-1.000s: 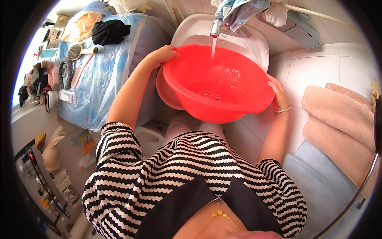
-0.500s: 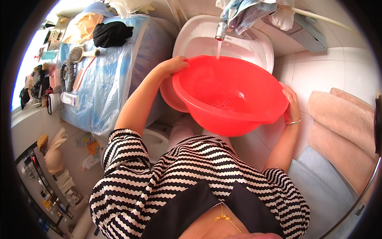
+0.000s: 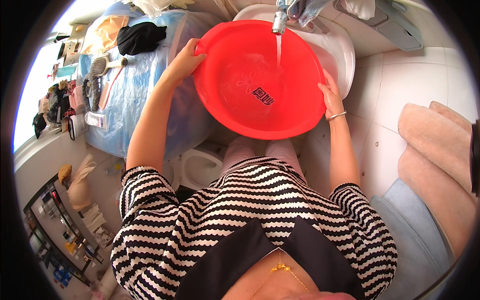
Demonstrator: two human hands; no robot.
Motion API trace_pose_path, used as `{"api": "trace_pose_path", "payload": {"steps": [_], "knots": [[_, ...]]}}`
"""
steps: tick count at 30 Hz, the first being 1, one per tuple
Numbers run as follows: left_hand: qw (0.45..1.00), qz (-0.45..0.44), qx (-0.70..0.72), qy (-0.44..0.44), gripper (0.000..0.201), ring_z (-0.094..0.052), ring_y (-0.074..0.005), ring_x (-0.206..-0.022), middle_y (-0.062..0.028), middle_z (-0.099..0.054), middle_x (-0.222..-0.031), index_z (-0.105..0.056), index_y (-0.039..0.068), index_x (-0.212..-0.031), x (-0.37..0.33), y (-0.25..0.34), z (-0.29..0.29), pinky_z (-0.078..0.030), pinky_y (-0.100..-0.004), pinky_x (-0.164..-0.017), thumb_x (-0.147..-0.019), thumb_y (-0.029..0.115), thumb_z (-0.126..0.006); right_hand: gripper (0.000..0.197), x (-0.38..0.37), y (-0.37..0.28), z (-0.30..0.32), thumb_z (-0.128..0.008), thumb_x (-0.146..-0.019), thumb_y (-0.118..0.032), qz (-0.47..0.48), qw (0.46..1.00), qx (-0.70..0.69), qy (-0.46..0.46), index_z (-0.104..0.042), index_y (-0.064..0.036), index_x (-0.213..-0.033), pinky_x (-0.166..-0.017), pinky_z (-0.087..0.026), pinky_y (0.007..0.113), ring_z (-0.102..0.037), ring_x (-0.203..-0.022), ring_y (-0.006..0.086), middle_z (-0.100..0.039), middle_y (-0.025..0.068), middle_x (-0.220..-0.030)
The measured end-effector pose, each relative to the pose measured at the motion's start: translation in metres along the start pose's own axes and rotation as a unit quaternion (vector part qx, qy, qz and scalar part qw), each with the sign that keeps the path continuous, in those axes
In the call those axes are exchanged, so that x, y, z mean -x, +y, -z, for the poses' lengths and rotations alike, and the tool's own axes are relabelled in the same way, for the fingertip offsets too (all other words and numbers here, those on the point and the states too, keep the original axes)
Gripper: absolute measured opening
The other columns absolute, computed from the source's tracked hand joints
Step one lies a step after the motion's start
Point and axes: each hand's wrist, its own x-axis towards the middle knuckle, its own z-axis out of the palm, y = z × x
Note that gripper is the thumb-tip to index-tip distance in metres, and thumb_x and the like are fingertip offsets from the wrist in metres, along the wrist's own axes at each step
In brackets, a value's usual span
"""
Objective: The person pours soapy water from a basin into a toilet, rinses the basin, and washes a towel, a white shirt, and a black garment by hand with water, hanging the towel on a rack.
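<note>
Red basin [image 3: 215, 95]: state its position.

Below the metal faucet [image 3: 279, 23], overlapping the white sink [image 3: 348, 57] in this view; a water stream [image 3: 279, 47] falls into it.

Condition of the left hand [image 3: 184, 64]?

Pinching the basin's left edge; some fingers cannot be made out.

And the right hand [image 3: 332, 96]?

Gripping the right edge, finger placement partly hidden. Silver bracelet [image 3: 336, 115] noted at the wrist.

Other items?

Hairbrush [image 3: 99, 66] on blue plastic sheeting [image 3: 135, 105], to the basin's left.
</note>
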Motion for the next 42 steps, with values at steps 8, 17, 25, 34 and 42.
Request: {"api": "trace_pose_path", "payload": {"steps": [8, 17, 25, 34, 42], "knots": [[0.993, -0.011, -0.025, 0.113, 0.056, -0.062, -0.0203, -0.084, -0.0142, -0.064, -0.091, -0.040, 0.006, -0.131, 0.012, -0.034, -0.019, -0.047, -0.0326, -0.074, -0.079, 0.013, -0.059, 0.042, -0.038, -0.006, -0.002, -0.053, -0.088, 0.000, 0.222, 0.967, 0.122, 0.034, -0.049, -0.0018, -0.130, -0.082, -0.047, 0.025, -0.058, -0.096, 0.0115, -0.061, 0.0067, -0.113], [0.990, -0.037, 0.037, 0.132, 0.048, -0.062, -0.0166, -0.082, -0.0127, -0.065, -0.095, -0.043, 0.002, -0.126, 0.025, -0.023, 0.026, -0.048, -0.0290, -0.071, -0.080, 0.004, -0.057, 0.039, -0.067, 0.022, -0.044, -0.053, -0.090, -0.003, 0.220, 0.973, 0.072, 0.006, -0.049, -0.0026, -0.129, -0.088, -0.046, 0.027, -0.057, -0.106, 0.0141, -0.058, 0.0082, -0.122], [0.989, -0.006, 0.005, 0.146, 0.033, -0.054, -0.0137, -0.077, -0.0073, -0.057, -0.084, -0.050, 0.000, -0.110, 0.032, -0.037, -0.021, -0.045, -0.0279, -0.069, -0.080, 0.009, -0.059, 0.039, -0.065, -0.028, -0.014, -0.053, -0.090, -0.003, 0.275, 0.941, 0.194, -0.017, -0.049, -0.0008, -0.129, -0.098, -0.042, 0.031, -0.054, -0.116, 0.0201, -0.055, 0.0111, -0.126], [0.960, -0.001, 0.278, 0.029, 0.030, -0.062, -0.0120, -0.087, -0.0078, -0.065, -0.096, -0.056, -0.005, -0.114, 0.029, 0.050, 0.040, -0.051, -0.0240, -0.074, -0.087, 0.009, -0.056, 0.040, -0.035, 0.045, -0.040, -0.049, -0.090, -0.007, -0.070, 0.992, -0.057, -0.084, -0.046, -0.0010, -0.130, -0.085, -0.049, 0.031, -0.060, -0.099, 0.0193, -0.058, 0.0130, -0.116], [0.894, 0.043, 0.433, -0.101, 0.017, -0.063, -0.0154, -0.082, -0.0103, -0.065, -0.092, -0.059, -0.006, -0.096, -0.075, 0.070, 0.027, -0.054, -0.0285, -0.076, -0.090, 0.009, -0.052, 0.039, -0.013, 0.052, -0.017, -0.051, -0.088, -0.008, -0.261, 0.945, -0.069, -0.184, -0.047, 0.0061, -0.125, -0.082, -0.052, 0.031, -0.061, -0.098, 0.0203, -0.059, 0.0150, -0.115]]}}
